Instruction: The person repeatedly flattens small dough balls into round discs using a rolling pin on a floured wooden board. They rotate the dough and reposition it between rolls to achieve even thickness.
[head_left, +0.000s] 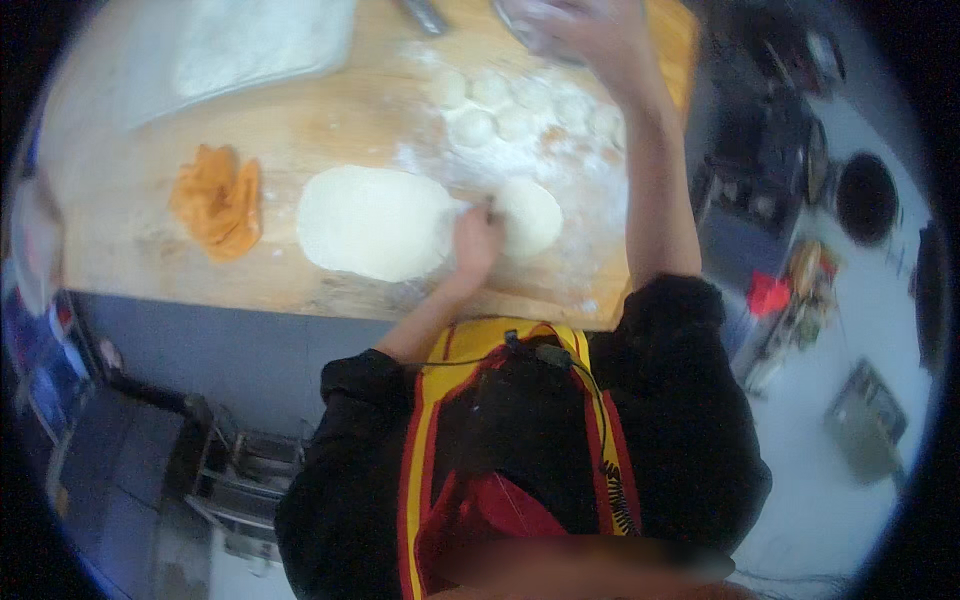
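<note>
My left hand (480, 234) is low over the wooden board, between a large flattened sheet of dough (375, 221) and a smaller flat dough round (534, 216). Its fingers are blurred, with a small dark spot near them; whether they grip anything is unclear. At the top edge, my right hand (574, 26) reaches over what looks like a metal bowl (517, 28). Blur and the frame's edge hide its fingers. Several small dough rounds (472, 126) lie on floured wood beside my right forearm.
A crumpled orange cloth (217, 202) lies left on the wooden worktop (300, 135). At the upper left is a pale, clear-edged sheet or tray (262, 49). A dark handle-like tool (426, 16) lies at the top. A dark round pan (866, 199) sits off to the right.
</note>
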